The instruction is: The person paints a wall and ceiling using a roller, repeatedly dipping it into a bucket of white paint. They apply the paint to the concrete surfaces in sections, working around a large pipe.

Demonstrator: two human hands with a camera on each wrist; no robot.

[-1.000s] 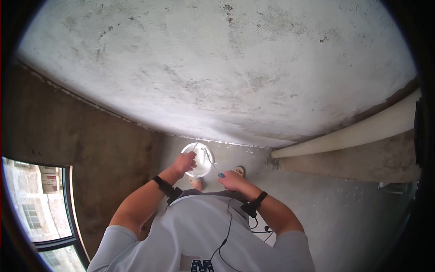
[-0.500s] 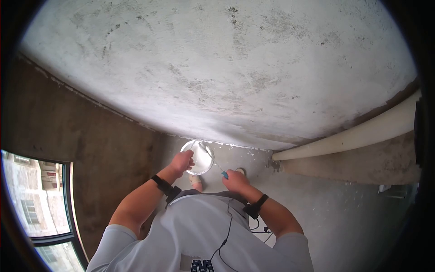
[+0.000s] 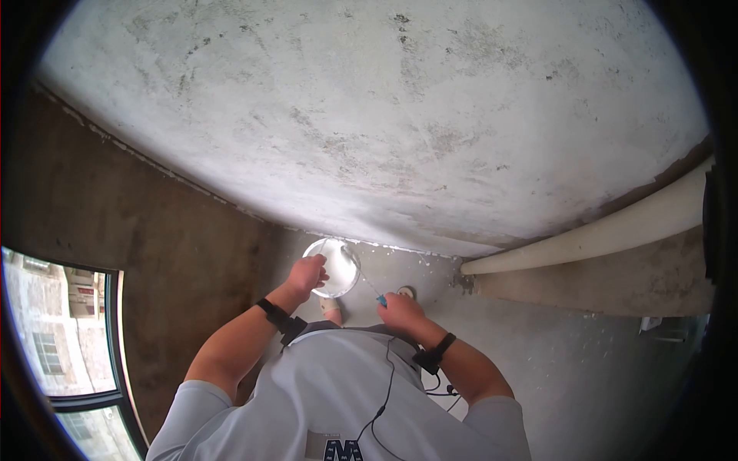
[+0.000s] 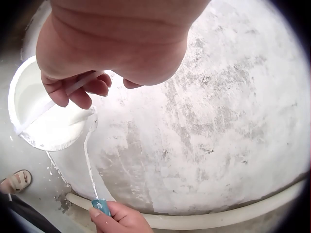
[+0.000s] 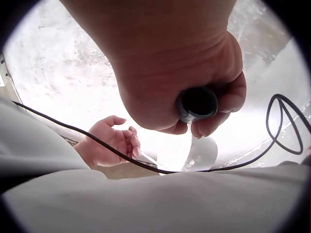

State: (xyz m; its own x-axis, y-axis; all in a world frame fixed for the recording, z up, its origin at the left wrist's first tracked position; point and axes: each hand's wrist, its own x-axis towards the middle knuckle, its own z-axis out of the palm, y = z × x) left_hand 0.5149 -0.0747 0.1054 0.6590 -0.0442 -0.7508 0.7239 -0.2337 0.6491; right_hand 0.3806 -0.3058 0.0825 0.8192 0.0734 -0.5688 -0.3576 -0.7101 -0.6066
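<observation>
My left hand [image 3: 307,275] is curled round the thin white handle [image 4: 35,118] of a white bucket [image 4: 12,104], over its opening. White paint shows inside the bucket. My right hand [image 3: 401,311] grips the blue handle [image 4: 101,207] of a paint roller, fingers wrapped right round it; the handle's dark, hollow end faces the right wrist camera [image 5: 198,103]. A thin rod [image 4: 89,162], coated in white, runs from this handle to the bucket. The white roller head [image 4: 81,117] lies at the bucket's rim, partly blending with the paint.
Close behind the bucket stands a patchy white-painted wall [image 3: 369,123]. A pale pipe [image 3: 600,230] runs at the right, a window [image 3: 61,330] is at the left. Sandalled feet [image 3: 330,309] stand near the bucket. A black cable [image 5: 87,133] hangs across the body.
My right hand and the blue handle have shifted slightly right. The bucket and left hand have drifted a little left in the head view, both hands keeping their grips.
</observation>
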